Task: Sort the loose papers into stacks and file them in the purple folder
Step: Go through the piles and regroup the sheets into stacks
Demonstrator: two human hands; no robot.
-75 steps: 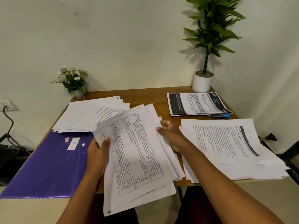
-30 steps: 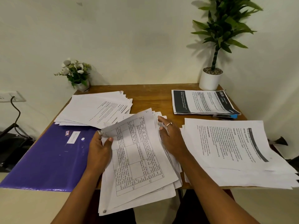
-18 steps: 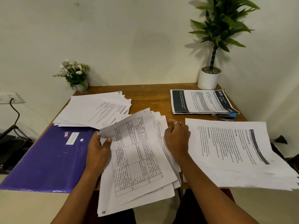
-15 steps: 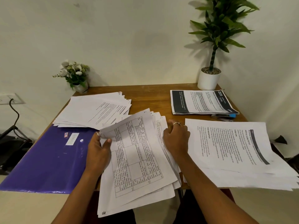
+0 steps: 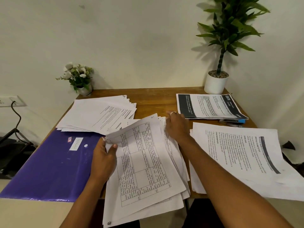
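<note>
Item: loose papers (image 5: pixel 144 162), a fanned bundle with a gridded sheet on top, just right of the purple folder (image 5: pixel 49 165) and overhanging the counter (image 5: pixel 151 99) edge.
My left hand (image 5: pixel 103 160) pinches the bundle's left edge, thumb on top and fingers beneath.
My right hand (image 5: pixel 177 127) rests at its far right corner. The fingers are blurred — spread or pinching, I cannot tell.
Fanned stack (image 5: pixel 98 114) overlaps the folder's far edge.
Dark-banded stack (image 5: pixel 209 106) and text stack (image 5: pixel 238 153) — well right of the folder.
</note>
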